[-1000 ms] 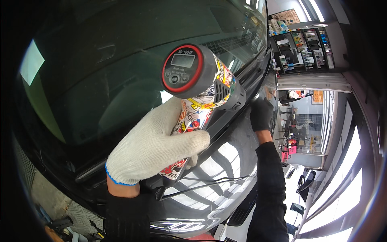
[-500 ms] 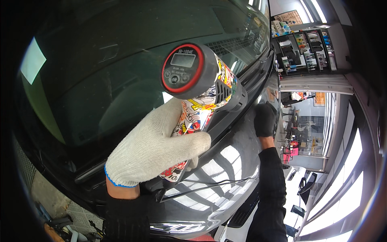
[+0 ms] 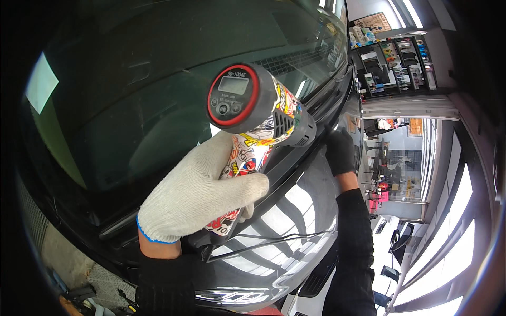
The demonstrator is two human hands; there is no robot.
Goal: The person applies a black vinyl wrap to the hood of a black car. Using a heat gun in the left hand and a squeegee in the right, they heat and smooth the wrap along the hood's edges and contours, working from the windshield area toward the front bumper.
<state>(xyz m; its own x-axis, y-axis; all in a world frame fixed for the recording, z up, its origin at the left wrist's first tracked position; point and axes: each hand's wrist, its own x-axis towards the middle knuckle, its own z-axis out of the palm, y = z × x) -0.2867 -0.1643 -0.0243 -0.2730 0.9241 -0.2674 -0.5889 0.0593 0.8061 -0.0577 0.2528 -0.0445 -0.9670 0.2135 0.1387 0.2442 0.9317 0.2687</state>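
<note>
In the head view, one heat gun [image 3: 258, 113] with a sticker-covered handle and a round, red-ringed rear display is gripped by the left hand [image 3: 200, 192], gloved in white knit, and held over one dark, glossy windshield [image 3: 132, 105]. The right hand [image 3: 340, 151], in a black glove, is laid on the shiny bonnet [image 3: 295, 210]; its grip cannot be told.

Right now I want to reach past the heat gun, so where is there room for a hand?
Free: the glossy hood between the left hand on the heat gun and the right hand; also the windshield left of the gun. Crowded: the cowl by the gun's nozzle, and the cord below the left hand.
</note>
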